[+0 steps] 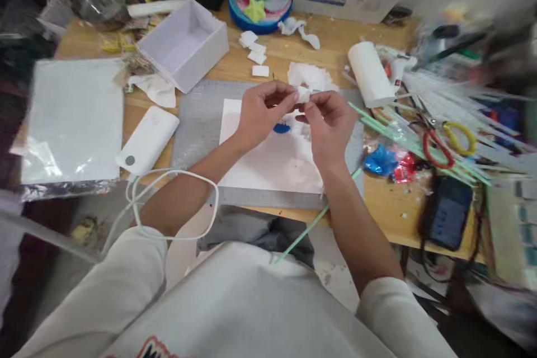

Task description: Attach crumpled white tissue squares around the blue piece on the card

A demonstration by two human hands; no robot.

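Observation:
A small white piece, tissue or soft foam by its look, is pinched between the fingertips of my left hand and my right hand. Both hands are closed on it above a white sheet of paper. On the sheet, partly behind my fingers, sits a small dark blue shape. The paper lies on a grey cutting mat. Just beyond my hands is a crumpled white tissue, and several small white pieces lie to its left.
A white open box, a white power bank with a looped cable and a plastic-wrapped pack stand left. On the right are a white roll, scissors, green sticks and a phone. A decorated blue base sits behind.

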